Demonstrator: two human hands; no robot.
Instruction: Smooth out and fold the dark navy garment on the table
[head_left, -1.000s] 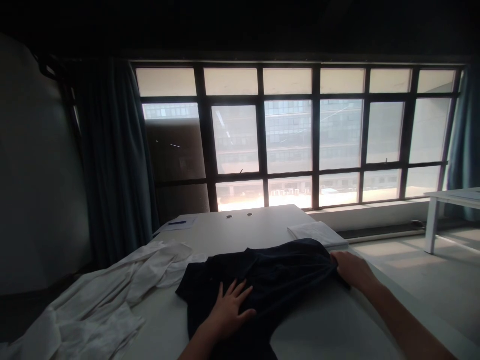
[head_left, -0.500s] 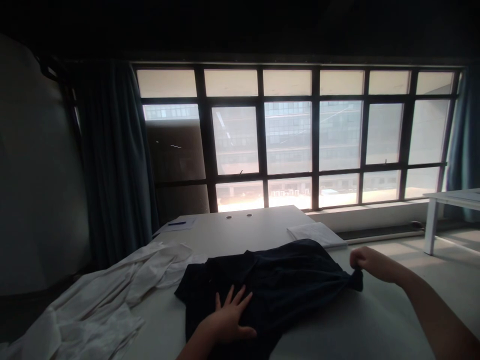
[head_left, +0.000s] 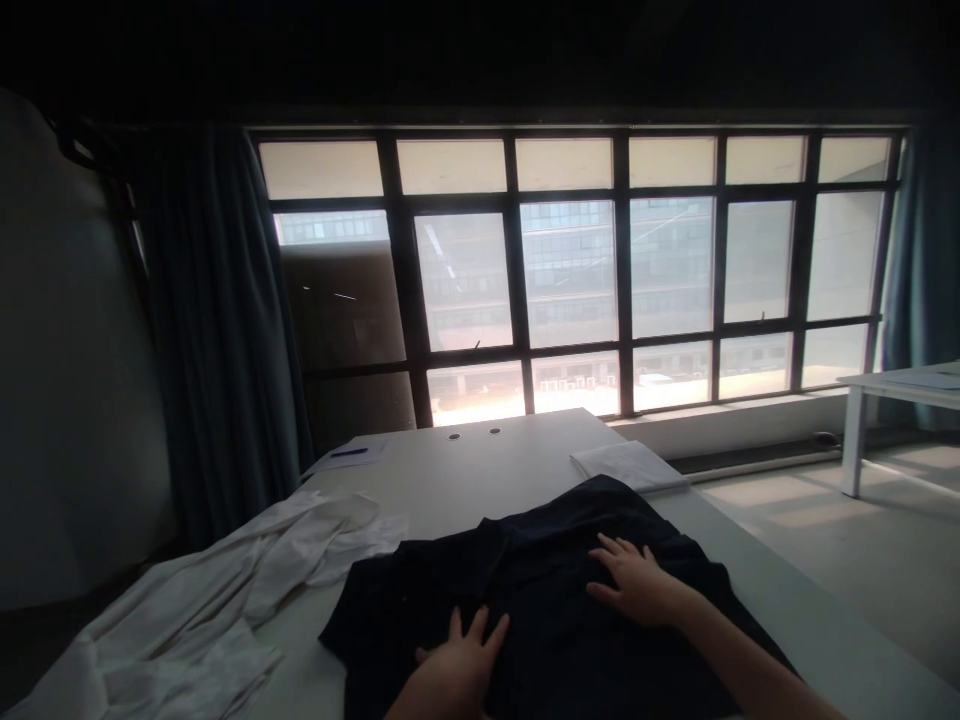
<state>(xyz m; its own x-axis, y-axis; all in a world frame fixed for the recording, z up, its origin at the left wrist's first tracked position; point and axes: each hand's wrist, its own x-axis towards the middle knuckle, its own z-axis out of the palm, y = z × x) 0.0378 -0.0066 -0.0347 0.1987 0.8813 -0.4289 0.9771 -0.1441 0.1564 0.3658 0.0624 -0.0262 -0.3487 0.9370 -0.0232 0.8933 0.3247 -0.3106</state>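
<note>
A dark navy garment, which looks like a shirt [head_left: 555, 590], lies spread over the near part of a white table [head_left: 450, 470]. My left hand [head_left: 461, 660] rests on its left part, fingers apart and pointing away from me. Farther right, my right hand [head_left: 637, 585] lies on the cloth with its fingers spread. Neither hand grips the fabric. The garment's near edge runs out of the bottom of the view.
Crumpled white clothing [head_left: 225, 590] covers the table's left side. Folded white cloth [head_left: 628, 467] sits near the right edge. A pen [head_left: 350, 453] lies on paper at the far left. Another white table [head_left: 900, 385] stands at right; windows and curtains are behind.
My right hand has let go of the garment's right end and moved left to lie flat on it. The garment now spreads wider toward me; my left hand sits slightly lower.
</note>
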